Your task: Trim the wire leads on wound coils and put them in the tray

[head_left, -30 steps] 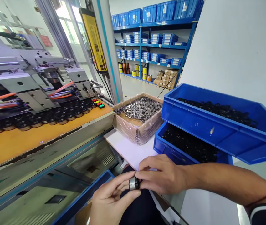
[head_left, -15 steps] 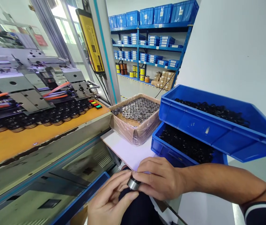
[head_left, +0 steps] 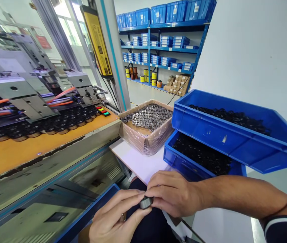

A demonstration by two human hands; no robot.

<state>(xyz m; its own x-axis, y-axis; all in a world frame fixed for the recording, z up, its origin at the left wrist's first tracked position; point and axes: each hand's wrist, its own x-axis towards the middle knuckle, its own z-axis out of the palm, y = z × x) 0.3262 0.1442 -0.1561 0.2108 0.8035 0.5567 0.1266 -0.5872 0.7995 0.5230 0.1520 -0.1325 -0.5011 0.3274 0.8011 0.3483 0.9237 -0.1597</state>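
Between my two hands is a small cylindrical part (head_left: 146, 202) with a silvery metal band and a black top, held above my lap. My left hand (head_left: 119, 216) grips it from the left, thumb below and fingers along its upper side. From the right, my right hand (head_left: 171, 192) pinches the black upper portion with its fingertips. The fingers partly cover the part, so its top is hidden. Past the hands stands a plastic-lined carton (head_left: 146, 146) of many small metal rings (head_left: 151, 116).
At the right, a blue bin (head_left: 209, 133) of black parts rests on a lower blue bin (head_left: 181, 162), also holding black parts. A machine (head_left: 11, 89) at left has rows of black-topped parts (head_left: 62, 128) on an orange worktop (head_left: 64, 141). Beneath is another blue bin (head_left: 90, 212).
The part has moved slightly right and down, and its metal band looks more level. My left hand shifted a little with it; both hands still hold it.
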